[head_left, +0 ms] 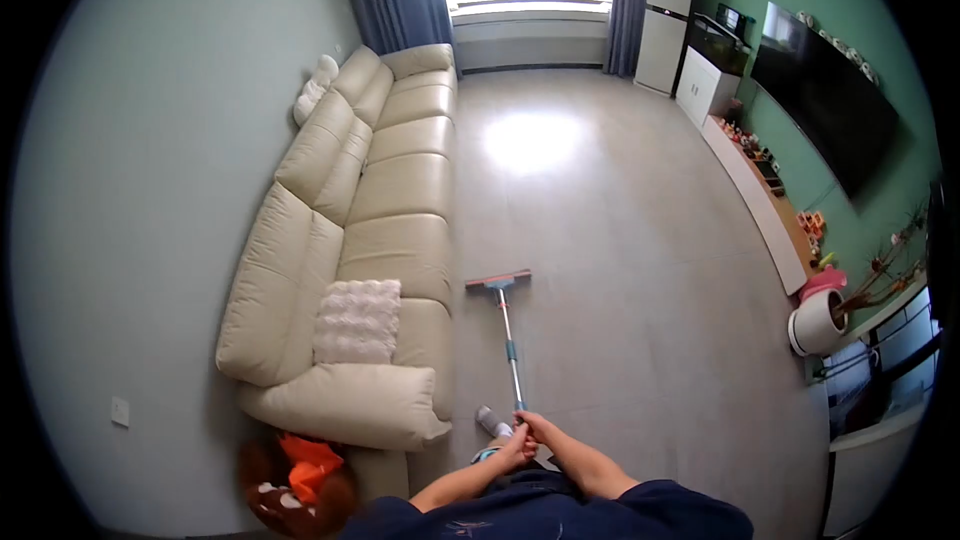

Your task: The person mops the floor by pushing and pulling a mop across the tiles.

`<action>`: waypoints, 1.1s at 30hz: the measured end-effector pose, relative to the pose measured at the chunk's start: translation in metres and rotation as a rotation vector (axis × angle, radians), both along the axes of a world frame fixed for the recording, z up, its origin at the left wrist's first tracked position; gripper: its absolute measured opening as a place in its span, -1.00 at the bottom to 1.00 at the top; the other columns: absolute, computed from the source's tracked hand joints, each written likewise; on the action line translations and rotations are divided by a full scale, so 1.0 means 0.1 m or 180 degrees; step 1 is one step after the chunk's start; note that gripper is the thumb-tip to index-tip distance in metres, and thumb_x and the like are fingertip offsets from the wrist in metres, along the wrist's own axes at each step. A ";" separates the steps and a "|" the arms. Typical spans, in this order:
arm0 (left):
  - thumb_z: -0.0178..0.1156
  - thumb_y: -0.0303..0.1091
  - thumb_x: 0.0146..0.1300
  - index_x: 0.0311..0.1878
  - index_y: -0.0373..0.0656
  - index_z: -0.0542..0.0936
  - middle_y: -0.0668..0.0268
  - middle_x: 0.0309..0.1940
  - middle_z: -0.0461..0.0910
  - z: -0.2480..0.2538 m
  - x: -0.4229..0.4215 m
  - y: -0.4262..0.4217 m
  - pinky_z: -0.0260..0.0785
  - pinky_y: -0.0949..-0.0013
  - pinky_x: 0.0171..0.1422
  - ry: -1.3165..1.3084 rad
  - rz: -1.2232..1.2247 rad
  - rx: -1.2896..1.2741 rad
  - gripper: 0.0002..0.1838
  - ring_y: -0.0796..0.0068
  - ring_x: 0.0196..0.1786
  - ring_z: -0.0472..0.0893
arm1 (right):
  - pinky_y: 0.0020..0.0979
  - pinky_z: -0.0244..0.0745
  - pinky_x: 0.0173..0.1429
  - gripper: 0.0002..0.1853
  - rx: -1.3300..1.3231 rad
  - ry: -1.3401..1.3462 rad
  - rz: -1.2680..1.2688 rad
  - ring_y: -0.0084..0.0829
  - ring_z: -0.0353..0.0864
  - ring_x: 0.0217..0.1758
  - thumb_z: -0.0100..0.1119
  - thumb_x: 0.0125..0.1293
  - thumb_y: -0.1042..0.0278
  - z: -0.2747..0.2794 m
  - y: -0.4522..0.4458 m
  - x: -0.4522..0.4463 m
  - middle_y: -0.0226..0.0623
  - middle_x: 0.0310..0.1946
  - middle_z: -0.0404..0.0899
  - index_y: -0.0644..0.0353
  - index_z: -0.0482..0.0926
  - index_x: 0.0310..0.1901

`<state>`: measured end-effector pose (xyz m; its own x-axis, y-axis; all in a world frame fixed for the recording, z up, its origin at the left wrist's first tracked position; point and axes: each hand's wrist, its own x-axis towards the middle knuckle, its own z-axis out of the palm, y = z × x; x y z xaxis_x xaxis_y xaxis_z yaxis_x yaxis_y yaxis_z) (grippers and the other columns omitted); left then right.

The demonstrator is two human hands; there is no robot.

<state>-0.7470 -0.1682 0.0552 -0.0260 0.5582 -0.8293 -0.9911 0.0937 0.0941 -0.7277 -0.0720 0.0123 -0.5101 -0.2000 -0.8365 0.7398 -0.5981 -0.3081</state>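
A sponge mop [511,350] reaches forward from my body, its pole silver with blue-green sections. Its wide head lies on the grey tiled floor [620,280] beside the front of the sofa. My right hand [536,427] is wrapped round the upper part of the handle. Just below and to the left of it in the picture, my left hand [517,447] is closed round the handle's end, close to my waist. The fingers partly cover the grip. One foot in a grey slipper or sock [491,421] shows left of the pole.
A long cream sofa [395,250] with a fluffy cushion [357,322] lines the left wall. A brown plush toy [295,485] sits behind its near arm. On the right stand a low TV cabinet [760,200], a white plant pot [820,320] and a tall air conditioner [664,30].
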 end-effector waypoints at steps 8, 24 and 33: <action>-0.03 -0.12 0.25 -0.63 0.06 0.25 0.57 -0.83 0.11 0.95 1.04 -0.32 -0.17 0.62 -0.79 -0.0523 0.0141 0.0216 -0.66 0.73 -0.83 0.07 | -0.48 0.27 -0.68 -0.68 0.0559 0.0087 0.0113 -0.52 0.32 -0.72 0.05 0.19 0.06 0.63 -0.27 1.00 -0.36 -0.64 0.42 0.18 0.45 -0.47; -0.03 -0.13 0.27 -0.66 0.09 0.20 0.57 -0.87 0.09 1.02 1.96 -0.86 -0.19 0.60 -0.85 -0.0665 -0.0029 0.0067 -0.63 0.71 -0.86 0.07 | -0.46 0.32 -0.61 -0.72 -0.0227 0.0102 -0.0293 -0.52 0.37 -0.65 0.09 0.21 0.13 0.80 -0.82 1.94 -0.41 -0.60 0.42 0.16 0.37 -0.47; -0.04 -0.08 0.28 -0.65 0.07 0.22 0.56 -0.86 0.12 -0.06 2.74 -2.00 -0.20 0.58 -0.83 0.0220 -0.0244 0.0163 -0.62 0.70 -0.86 0.08 | -0.40 0.44 -0.49 -0.72 0.0239 0.0404 -0.0059 -0.40 0.48 -0.55 0.04 0.24 0.15 0.18 -1.82 2.60 -0.30 -0.58 0.48 0.21 0.43 -0.44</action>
